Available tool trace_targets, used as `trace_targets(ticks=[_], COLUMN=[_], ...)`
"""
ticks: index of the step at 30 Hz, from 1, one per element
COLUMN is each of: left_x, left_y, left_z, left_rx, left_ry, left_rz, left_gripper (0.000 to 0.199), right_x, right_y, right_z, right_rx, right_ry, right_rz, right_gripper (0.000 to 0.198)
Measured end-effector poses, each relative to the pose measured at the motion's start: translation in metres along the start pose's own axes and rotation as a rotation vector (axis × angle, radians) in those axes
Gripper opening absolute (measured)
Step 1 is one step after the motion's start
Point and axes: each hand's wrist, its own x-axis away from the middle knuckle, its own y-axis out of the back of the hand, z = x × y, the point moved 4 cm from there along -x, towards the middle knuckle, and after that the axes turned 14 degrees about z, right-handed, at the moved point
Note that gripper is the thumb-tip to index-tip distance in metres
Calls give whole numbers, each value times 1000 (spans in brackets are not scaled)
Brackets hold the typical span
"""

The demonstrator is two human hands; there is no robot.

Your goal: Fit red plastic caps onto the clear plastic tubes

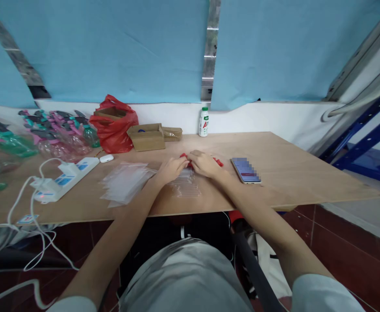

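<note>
Close together over the middle of the table, my left hand (pixel 173 168) and my right hand (pixel 204 164) almost meet at the fingertips. Small red pieces (pixel 184 155) show around the fingers, and one seems pinched in my left hand; their exact kind is too small to tell. The fingers of my right hand curl inward and hide what is in them. More red pieces (pixel 218 162) lie just right of that hand. Below both hands, a row of thin clear sticks or tubes (pixel 186 185) lies side by side. Clear plastic bags (pixel 125 182) are piled left of my left forearm.
A phone (pixel 246 170) lies to the right. Behind stand a white bottle (pixel 204 122), an open cardboard box (pixel 147 139) and a red plastic bag (pixel 117 134). On the left are a power strip (pixel 67 180) with cables, a white case (pixel 106 158) and several spray bottles (pixel 55 145).
</note>
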Motion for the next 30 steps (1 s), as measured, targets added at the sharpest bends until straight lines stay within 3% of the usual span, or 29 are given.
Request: trace_targets(ticks=[10,21,30], left_x=[0,0,1], left_y=[2,4,5], left_z=[-7,-12,-6], left_rx=[187,254,112], left_ry=[-155,-176,-42], left_rz=[22,43,7], left_gripper=[40,40,47], right_x=[6,12,11], right_y=[6,18,18], right_z=[-11,-6,-12], right_rx=[-320,-495,-281], right_ry=[206,160,66], right_rz=[17,97,4], right_gripper=[22,19,36])
